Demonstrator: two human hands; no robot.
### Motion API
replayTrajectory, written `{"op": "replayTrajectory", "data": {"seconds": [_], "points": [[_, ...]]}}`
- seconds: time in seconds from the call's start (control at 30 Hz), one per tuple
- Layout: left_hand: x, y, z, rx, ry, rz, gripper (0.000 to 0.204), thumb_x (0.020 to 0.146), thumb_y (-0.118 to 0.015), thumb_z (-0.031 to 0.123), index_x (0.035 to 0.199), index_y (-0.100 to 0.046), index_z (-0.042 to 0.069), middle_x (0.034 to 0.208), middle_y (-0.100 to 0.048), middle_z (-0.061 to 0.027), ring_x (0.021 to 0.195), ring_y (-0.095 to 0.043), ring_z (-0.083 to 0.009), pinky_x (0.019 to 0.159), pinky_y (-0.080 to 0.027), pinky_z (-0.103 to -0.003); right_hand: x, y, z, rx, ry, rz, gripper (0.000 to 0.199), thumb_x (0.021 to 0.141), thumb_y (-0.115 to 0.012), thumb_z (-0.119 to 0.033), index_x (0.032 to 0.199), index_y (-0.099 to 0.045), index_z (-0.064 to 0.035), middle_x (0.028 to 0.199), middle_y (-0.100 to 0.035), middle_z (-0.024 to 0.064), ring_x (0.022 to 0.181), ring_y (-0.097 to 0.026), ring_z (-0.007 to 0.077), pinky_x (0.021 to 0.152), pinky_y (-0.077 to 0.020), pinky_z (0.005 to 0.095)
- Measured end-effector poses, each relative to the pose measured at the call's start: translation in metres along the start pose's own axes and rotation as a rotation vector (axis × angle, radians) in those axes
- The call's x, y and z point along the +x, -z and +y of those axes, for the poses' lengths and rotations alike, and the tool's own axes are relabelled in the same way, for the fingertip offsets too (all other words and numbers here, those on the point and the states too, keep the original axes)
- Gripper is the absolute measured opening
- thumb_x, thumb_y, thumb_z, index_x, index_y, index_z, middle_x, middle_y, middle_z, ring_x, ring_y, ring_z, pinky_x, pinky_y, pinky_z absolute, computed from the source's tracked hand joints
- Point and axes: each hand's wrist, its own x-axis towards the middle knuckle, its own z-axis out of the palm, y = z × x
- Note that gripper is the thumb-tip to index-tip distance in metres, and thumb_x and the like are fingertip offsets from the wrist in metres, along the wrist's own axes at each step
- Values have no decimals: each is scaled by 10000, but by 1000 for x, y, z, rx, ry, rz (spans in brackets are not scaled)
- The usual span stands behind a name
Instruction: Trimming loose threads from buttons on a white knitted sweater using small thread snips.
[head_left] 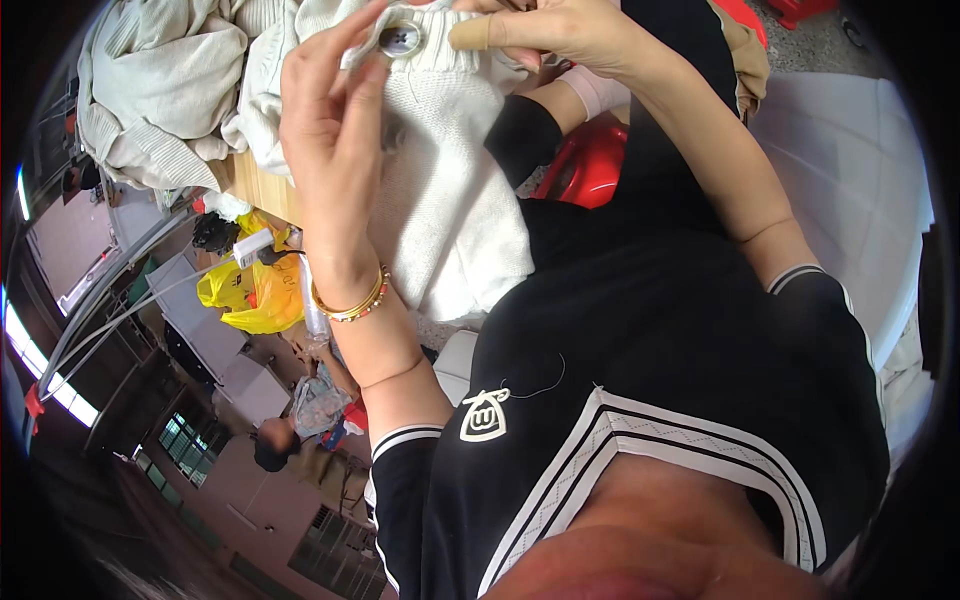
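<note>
A cream knitted garment [440, 180] hangs between my hands, its lower part falling toward my lap. On its ribbed band sits a dark round button [401, 39] with a pale rim and a cross of thread. My left hand [335, 120], wearing a beaded gold bracelet [352, 300] at the wrist, pinches the band's edge beside the button. To the right of the button, my right hand [560, 32] grips the same band, its thumb on top. A tan wrap [470, 33] covers that thumb's tip. The fingertips behind the knit are partly hidden.
More cream knitwear [170, 90] lies heaped on a wooden tabletop [262, 188] at the left. Below the table edge hangs a yellow plastic bag [255, 290]. A red stool [590, 165] and a translucent bin [830, 150] stand to the right. Another person [320, 405] is farther back.
</note>
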Motion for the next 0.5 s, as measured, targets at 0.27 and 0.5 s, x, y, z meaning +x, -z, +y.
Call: {"op": "replayTrajectory", "data": {"seconds": [0.27, 0.5], "points": [[4, 1, -3, 203, -162, -46, 206, 931, -655, 53, 1127, -716, 39, 982, -665, -51, 857, -603, -123, 747, -470, -229, -4, -4, -5, 101, 79, -6, 370, 901, -697, -48, 1236, -549, 6, 708, -541, -48, 547, -469, 16, 482, -355, 189], [-2, -3, -5, 117, -133, 95, 169, 971, -636, 94, 1085, -711, -5, 855, -622, -1, 704, -494, -44, 630, -408, -196, -5, -3, -16, -333, 135, -33, 298, 849, -735, -61, 1103, -593, 7, 760, -552, -61, 573, -473, 7, 529, -366, 164]]}}
